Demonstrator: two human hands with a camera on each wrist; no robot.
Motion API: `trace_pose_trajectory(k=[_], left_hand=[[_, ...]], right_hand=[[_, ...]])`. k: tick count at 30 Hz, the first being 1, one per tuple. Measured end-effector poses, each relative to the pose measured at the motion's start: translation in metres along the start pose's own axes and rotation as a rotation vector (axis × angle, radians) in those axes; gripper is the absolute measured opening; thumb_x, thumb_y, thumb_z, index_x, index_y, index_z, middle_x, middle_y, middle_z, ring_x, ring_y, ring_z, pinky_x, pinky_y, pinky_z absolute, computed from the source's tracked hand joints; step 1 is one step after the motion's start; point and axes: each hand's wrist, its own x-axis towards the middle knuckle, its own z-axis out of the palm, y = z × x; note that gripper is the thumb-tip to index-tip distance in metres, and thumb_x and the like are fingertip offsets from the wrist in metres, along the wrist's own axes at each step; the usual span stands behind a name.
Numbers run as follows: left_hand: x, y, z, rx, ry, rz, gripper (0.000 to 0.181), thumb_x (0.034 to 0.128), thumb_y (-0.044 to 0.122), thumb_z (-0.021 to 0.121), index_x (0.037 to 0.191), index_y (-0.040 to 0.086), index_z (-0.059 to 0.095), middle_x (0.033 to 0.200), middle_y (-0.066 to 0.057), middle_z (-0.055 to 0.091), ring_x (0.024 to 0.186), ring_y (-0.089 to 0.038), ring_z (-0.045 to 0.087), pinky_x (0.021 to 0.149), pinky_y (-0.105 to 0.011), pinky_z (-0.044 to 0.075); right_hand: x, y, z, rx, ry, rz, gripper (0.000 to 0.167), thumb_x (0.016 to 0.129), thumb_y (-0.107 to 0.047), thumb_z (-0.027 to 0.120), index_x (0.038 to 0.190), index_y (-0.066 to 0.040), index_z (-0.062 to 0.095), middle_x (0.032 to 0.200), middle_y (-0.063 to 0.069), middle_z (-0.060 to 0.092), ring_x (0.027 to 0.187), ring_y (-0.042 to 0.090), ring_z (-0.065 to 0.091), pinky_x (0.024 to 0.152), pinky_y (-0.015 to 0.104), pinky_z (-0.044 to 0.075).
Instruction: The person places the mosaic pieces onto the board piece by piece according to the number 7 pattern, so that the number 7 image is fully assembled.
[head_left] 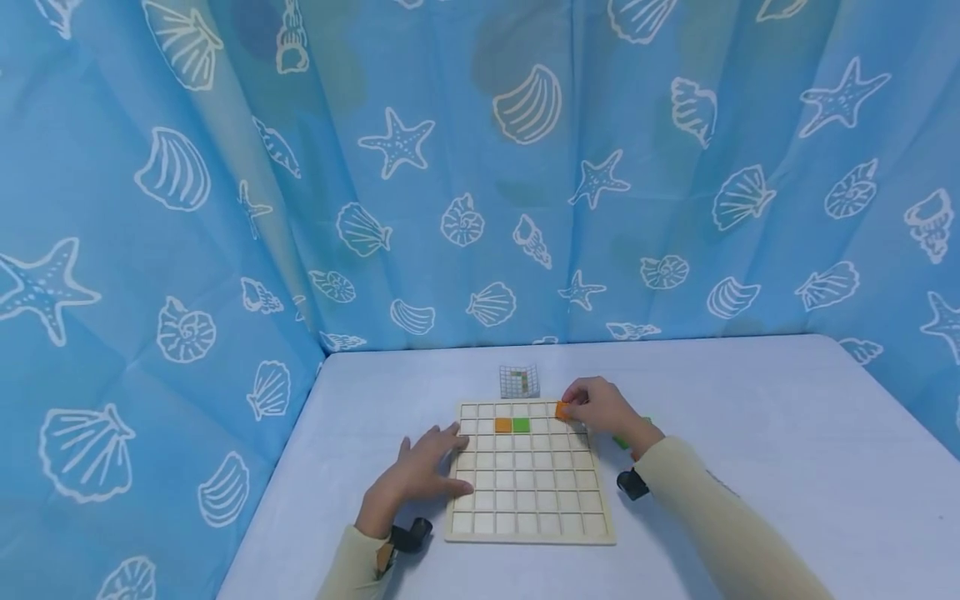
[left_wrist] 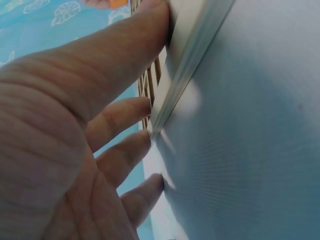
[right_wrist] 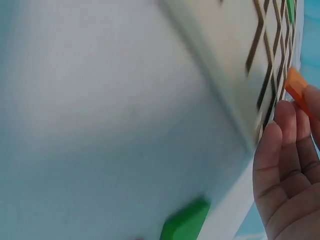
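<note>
The right hand (head_left: 602, 406) pinches an orange tile (head_left: 561, 410) between thumb and fingers, over the far row of a wooden board (head_left: 525, 481); whether the tile touches the board I cannot tell. The left hand (head_left: 420, 468) grasps nothing: its fingers are spread along the board's edge on its own side, the thumb lying on the frame. Between the hands, nearer the far edge, another orange tile (head_left: 503, 425) and a green tile (head_left: 521, 425) sit side by side in neighbouring squares. Just beyond the board, ahead of both hands, is a small grid card (head_left: 519, 382) with coloured squares. Green pieces (head_left: 621, 442) lie on the table beside the right wrist, which partly hides them. Each wrist wears a black camera. The white table (head_left: 787, 433) spreads around the hands, and a blue shell-and-starfish curtain (head_left: 450, 167) hangs beyond them.
</note>
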Motion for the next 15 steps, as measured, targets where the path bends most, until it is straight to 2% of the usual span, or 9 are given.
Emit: trace_pose_trajectory(k=[7,15], left_hand=[[-0.001,0.0,0.0,-0.014,0.003,-0.014,0.077,0.0796,0.044,0.08,0.144,0.016,0.05,0.161,-0.008,0.033,0.151,-0.038,0.021,0.117,-0.073,0.006],[0.0,-0.001,0.002,-0.02,-0.004,-0.019,0.076,0.0791,0.043,0.081,0.144,0.017,0.051,0.161,-0.007,0.033,0.151,-0.037,0.021,0.117,-0.072,0.005]], right_hand=[[0.003,-0.012,0.016,-0.01,-0.019,-0.077,0.004,0.091,-0.009,0.069,0.093,-0.007,0.07,0.086,0.004,0.067,0.079,0.015,0.06,0.071,0.032,0.053],[0.005,-0.016,0.025,-0.025,-0.031,-0.113,0.005,0.09,-0.012,0.07,0.091,-0.007,0.071,0.085,0.001,0.068,0.078,0.013,0.061,0.07,0.031,0.054]])
